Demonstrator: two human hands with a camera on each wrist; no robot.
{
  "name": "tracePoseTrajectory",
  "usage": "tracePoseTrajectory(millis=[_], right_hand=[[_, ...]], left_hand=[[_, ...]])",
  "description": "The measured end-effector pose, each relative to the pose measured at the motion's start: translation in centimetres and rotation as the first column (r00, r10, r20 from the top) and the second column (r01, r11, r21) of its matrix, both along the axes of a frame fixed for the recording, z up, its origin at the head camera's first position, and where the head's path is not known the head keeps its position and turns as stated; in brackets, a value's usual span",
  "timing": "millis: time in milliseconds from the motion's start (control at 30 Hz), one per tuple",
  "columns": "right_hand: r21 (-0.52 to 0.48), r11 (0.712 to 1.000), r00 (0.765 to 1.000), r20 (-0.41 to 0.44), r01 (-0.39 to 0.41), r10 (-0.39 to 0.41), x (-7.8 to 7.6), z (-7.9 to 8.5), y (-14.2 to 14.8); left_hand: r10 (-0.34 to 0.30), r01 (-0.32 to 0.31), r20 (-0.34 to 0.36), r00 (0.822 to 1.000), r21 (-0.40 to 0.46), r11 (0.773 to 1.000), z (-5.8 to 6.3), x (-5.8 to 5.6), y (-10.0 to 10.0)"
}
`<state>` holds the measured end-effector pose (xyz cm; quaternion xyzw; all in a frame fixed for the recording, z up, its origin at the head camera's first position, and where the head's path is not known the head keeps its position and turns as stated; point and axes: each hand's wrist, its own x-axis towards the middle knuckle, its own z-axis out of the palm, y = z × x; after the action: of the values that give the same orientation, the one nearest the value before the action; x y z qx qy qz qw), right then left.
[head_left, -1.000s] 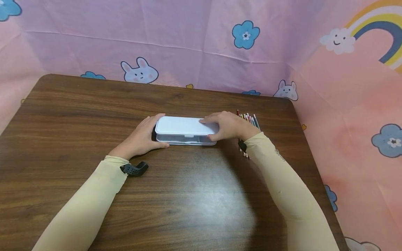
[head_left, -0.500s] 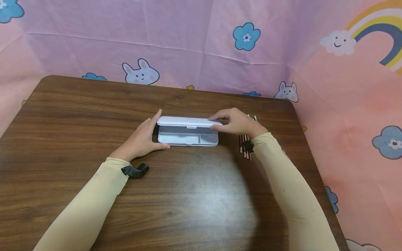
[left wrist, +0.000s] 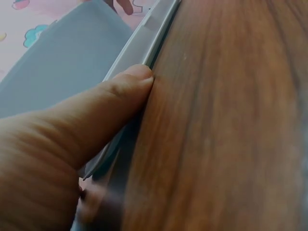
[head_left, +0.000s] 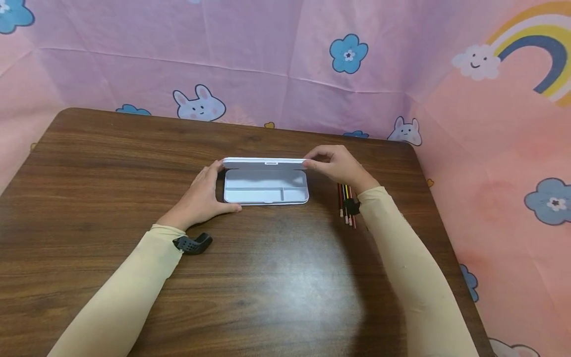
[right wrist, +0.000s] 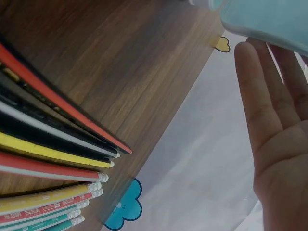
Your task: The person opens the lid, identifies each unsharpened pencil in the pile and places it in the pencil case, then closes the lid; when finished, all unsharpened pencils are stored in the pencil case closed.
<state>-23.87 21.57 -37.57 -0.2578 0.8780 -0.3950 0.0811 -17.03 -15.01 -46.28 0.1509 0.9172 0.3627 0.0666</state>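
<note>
A white pencil case [head_left: 252,182] lies on the table with its lid [head_left: 250,163] raised to roughly upright. Its tray is divided into compartments, and nothing is seen in them. My left hand [head_left: 196,198] grips the case's left end, thumb along the front edge and fingers toward the back. In the left wrist view the thumb presses on the rim of the case [left wrist: 137,48]. My right hand [head_left: 342,166] pinches the lid's right corner between thumb and fingers. In the right wrist view the fingers of that hand [right wrist: 279,110] reach behind the lid [right wrist: 269,21]; its thumb is hidden.
Several pencils [head_left: 345,203] lie side by side to the right of the case, partly hidden under my right wrist. The right wrist view shows their coloured barrels [right wrist: 53,159] near the table's back edge. A patterned cloth [head_left: 267,59] hangs behind the brown wooden table [head_left: 250,277].
The lid has swung up and back from a slightly raised position to about upright, baring the tray. My right hand has moved back and slightly right with it; the left has barely moved.
</note>
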Motion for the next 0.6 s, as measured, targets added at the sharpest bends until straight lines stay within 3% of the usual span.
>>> tracePoseTrajectory(millis=[333,600], right_hand=[[0.029,0.999,1.0,-0.011,0.015,-0.014,-0.6,0.1,-0.2],[-0.035,0.982,0.981,0.077,0.183,-0.18,-1.1,-0.2,-1.0]], left_hand=[[-0.027,0.025,-0.066,0.997,-0.024,0.999,-0.2,-0.2,0.0],[-0.05,0.046,-0.066,0.997,-0.053,0.998,-0.3,-0.2,-0.1]])
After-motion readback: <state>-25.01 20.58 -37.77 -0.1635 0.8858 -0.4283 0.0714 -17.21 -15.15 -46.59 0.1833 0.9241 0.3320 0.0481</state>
